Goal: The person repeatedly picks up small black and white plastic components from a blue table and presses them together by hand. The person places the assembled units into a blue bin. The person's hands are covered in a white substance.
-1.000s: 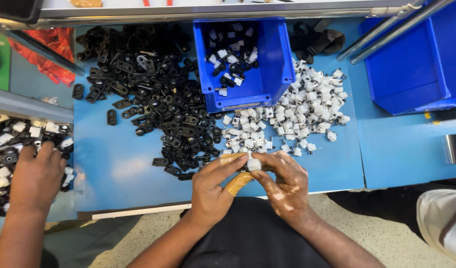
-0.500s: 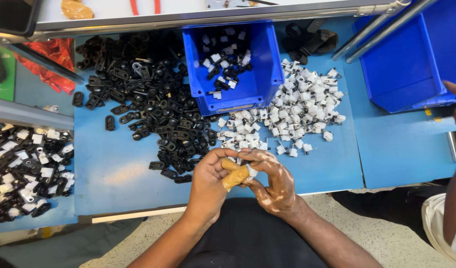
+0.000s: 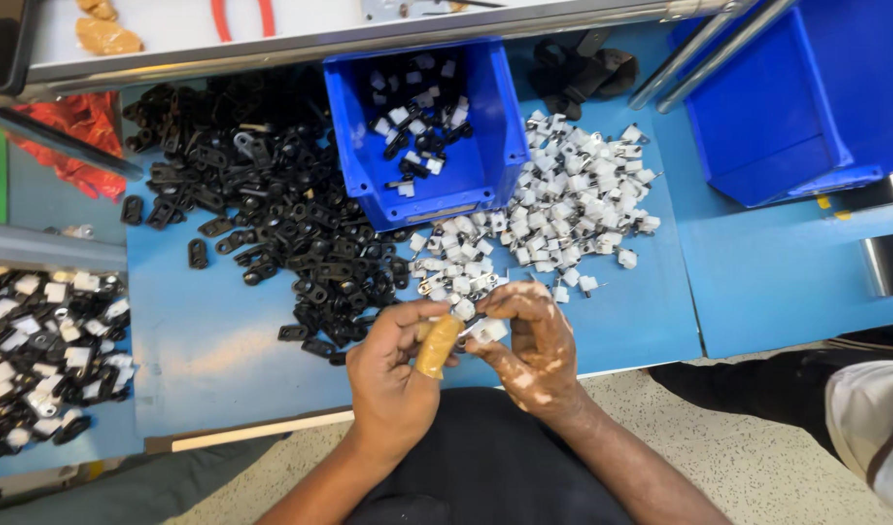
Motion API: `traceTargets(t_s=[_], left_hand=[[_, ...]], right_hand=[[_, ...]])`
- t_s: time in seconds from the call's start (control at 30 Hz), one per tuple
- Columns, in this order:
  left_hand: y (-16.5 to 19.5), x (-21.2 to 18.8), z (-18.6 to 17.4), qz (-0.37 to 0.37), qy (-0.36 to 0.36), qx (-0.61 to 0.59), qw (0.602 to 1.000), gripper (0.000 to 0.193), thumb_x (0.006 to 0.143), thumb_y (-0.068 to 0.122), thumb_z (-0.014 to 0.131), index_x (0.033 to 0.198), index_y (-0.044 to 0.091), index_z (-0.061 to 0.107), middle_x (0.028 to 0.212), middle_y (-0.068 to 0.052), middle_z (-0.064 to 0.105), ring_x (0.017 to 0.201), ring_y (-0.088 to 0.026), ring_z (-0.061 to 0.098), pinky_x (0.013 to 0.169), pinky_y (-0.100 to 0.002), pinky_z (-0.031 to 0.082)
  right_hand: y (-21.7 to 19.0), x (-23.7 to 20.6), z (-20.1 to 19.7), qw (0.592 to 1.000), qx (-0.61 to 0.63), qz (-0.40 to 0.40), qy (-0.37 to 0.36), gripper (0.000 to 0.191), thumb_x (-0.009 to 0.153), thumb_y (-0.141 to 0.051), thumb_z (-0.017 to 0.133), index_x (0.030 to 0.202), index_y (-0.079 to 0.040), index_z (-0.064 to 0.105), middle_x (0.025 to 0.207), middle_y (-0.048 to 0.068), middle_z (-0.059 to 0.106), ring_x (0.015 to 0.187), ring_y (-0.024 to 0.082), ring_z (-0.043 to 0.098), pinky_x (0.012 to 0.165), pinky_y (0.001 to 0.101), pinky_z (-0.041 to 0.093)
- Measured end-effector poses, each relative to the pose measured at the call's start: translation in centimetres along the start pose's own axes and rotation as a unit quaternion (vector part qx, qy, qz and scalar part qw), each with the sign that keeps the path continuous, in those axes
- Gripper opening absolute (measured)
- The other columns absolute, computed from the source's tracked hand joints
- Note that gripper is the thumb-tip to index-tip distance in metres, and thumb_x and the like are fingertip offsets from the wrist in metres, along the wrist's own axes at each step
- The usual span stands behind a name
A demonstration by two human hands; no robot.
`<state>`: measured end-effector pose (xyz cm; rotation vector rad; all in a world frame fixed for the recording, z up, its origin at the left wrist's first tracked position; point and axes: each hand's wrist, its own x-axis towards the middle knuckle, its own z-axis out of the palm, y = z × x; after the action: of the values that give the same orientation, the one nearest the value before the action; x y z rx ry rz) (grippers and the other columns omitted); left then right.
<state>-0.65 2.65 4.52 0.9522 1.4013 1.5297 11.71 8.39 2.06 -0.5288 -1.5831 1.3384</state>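
White clip (image 3: 489, 329) pinched in right hand (image 3: 534, 345), lower centre; left hand (image 3: 393, 374) gripping tan-covered thumb (image 3: 437, 345) against it.

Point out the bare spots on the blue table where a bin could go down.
Bare table lies right of the white clips, below the big empty bin. A second patch sits left of the left hand, under the black clips. The middle is crowded: both piles press against the small bin.

Bright, even overhead light, soft shadows, sharp focus, slight edge distortion.
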Motion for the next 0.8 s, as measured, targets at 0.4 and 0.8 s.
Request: traceTargets(t_s=[0.4,0.8], left_hand=[[-0.3,0.2,-0.9,0.048,-0.017,-0.126,0.991,0.019,0.08,0.007,0.049,0.096,0.002,0.041,0.086,-0.008,0.057,0.077,-0.013,0.057,0.071,-0.021,0.046],[-1.3,0.5,-1.6,-0.063,-0.07,-0.203,0.975,0.024,0.074,0.0,0.052,0.097,0.0,0.046,0.084,-0.007,0.055,0.073,-0.01,0.052,0.061,-0.022,0.044]], right_hand=[[-1.6,2.2,1.2,0.996,-0.076,-0.011,0.041,0.017,0.065,0.001,0.064,0.08,-0.003,0.056,0.087,0.007,0.049,0.085,0.017,0.047,0.074,0.027,0.042],[-0.2,0.2,0.9,0.98,-0.172,-0.091,-0.037,0.03,0.062,-0.007,0.07,0.085,-0.004,0.05,0.102,0.013,0.05,0.091,0.022,0.055,0.07,0.0284,0.051]])
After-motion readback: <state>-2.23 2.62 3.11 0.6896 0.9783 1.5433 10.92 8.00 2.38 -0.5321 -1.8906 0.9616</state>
